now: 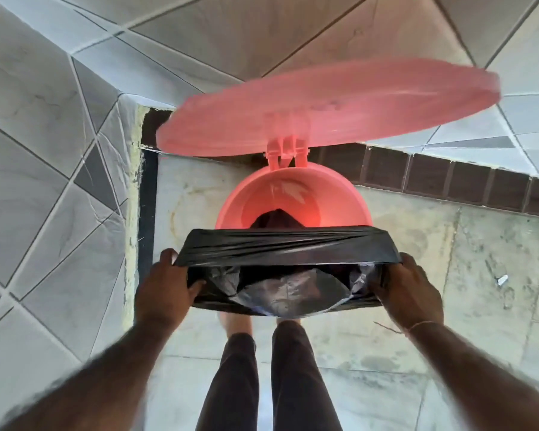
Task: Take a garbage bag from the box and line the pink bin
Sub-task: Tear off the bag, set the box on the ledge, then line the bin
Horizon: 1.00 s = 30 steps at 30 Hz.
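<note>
The pink bin [293, 194] stands on the stained floor [433, 244] in the corner, its lid [327, 110] swung up and back on the far hinge; the black garbage bag [288, 247] is held over the near half of the rim, its mouth pulled wide, with a dark fold of it already hanging down inside the tub. The left hand [165, 287] pinches the left edge of the bag's mouth, thumb on the inner side and fingers curled over the outside; the right hand [408, 287] grips the right edge in the same way, so the two hands are well apart and the far hem runs taut between them (the near hem sags lower, toward the person's legs [271, 368]).

The step in hand looks like stretching the mouth over the rim. To do it well, I would keep the hem taut and even on both sides; hook the near edge under the rim's lip first, then work both hands round toward the hinge, folding a cuff outward as they go; leave slack inside so the bag can settle to the bottom. The thin film may tear if tugged hard against the hinge; easing it round there seems safer.
</note>
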{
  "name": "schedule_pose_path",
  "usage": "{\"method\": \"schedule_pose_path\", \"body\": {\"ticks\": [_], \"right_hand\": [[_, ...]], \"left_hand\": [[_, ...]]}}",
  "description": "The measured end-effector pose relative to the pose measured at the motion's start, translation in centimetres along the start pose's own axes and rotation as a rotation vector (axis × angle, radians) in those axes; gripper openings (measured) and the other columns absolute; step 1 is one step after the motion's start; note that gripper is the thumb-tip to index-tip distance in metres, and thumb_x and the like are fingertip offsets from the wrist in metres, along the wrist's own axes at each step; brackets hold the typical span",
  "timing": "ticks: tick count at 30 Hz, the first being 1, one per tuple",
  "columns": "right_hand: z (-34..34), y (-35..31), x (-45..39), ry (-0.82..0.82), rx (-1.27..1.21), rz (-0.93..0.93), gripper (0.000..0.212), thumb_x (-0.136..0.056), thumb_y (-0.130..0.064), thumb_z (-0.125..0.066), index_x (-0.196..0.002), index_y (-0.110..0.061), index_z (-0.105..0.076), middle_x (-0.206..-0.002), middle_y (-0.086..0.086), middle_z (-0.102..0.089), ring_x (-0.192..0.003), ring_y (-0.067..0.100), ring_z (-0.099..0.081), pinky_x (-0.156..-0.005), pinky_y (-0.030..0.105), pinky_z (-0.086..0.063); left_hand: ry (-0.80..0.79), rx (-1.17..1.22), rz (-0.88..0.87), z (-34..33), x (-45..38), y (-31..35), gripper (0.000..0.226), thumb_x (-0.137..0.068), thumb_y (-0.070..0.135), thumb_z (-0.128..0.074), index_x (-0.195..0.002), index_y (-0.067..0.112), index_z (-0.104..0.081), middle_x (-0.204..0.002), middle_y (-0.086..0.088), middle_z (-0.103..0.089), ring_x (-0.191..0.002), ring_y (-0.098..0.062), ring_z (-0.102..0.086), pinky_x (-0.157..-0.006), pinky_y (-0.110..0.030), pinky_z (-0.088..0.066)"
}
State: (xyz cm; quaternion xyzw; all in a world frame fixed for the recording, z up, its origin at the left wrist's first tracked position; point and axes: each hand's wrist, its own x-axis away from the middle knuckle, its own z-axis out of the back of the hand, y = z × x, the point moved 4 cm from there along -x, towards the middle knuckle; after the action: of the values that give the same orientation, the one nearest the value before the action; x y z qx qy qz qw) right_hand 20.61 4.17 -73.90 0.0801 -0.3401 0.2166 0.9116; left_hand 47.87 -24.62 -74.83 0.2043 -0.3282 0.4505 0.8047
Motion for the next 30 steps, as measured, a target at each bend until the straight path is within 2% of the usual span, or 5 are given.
{"method": "schedule_pose_path", "body": {"ticks": [8,14,18,24,30], "right_hand": [[6.3,-1.7,-5.0,-0.165,-0.050,0.136,0.057,-0.084,-0.035,-0.061,-0.138,-0.030,-0.040,-0.119,0.012,-0.060,-0.100,0.034,-0.061,-0.080,0.035,-0.050],[10.4,-5.6,-7.6,-0.386,-0.577,-0.185,0.015,-0.093,-0.023,-0.052,-0.094,-0.014,-0.063,-0.058,0.007,-0.050,-0.041,0.014,-0.036,-0.038,0.017,-0.023],[11.1,-9.5,-8.7,-0.364,-0.715,-0.157,0.017,-0.094,-0.019,-0.050,-0.101,-0.010,-0.062,-0.072,0.004,-0.053,-0.060,0.017,-0.049,-0.053,0.024,-0.044],[10.6,-11.0,-10.2,-0.046,-0.562,-0.026,0.041,-0.094,-0.031,-0.048,-0.126,-0.008,-0.057,-0.128,0.014,-0.061,-0.111,0.030,-0.057,-0.092,0.029,-0.044],[9.1,-9.1,-9.8,-0.009,-0.560,0.019,0.051,-0.096,-0.042,-0.044,-0.090,0.003,-0.070,-0.094,0.026,-0.071,-0.087,0.037,-0.064,-0.074,0.034,-0.046]], "left_hand": [[-0.097,-0.026,-0.268,7.0,-6.7,0.8,0.057,-0.084,0.053,-0.059,-0.130,0.021,-0.047,-0.110,-0.009,-0.050,-0.102,-0.035,-0.059,-0.079,-0.042,-0.052],[-0.377,0.027,-0.261,10.4,-7.6,6.3,0.055,-0.090,0.043,-0.057,-0.139,0.023,-0.041,-0.113,-0.012,-0.066,-0.094,-0.030,-0.063,-0.077,-0.032,-0.049],[-0.373,0.418,-0.064,10.5,-7.6,9.5,0.036,-0.091,0.036,-0.057,-0.110,0.006,-0.060,-0.055,-0.004,-0.048,-0.034,-0.012,-0.039,-0.037,-0.017,-0.026],[-0.301,0.708,0.143,10.2,-8.9,9.9,0.048,-0.092,0.048,-0.050,-0.079,0.002,-0.056,-0.054,-0.009,-0.047,-0.039,-0.018,-0.031,-0.044,-0.019,-0.023],[-0.289,0.751,0.233,9.2,-8.8,8.1,0.053,-0.094,0.057,-0.039,-0.082,0.007,-0.052,-0.067,-0.013,-0.056,-0.047,-0.022,-0.045,-0.044,-0.020,-0.038]]}}
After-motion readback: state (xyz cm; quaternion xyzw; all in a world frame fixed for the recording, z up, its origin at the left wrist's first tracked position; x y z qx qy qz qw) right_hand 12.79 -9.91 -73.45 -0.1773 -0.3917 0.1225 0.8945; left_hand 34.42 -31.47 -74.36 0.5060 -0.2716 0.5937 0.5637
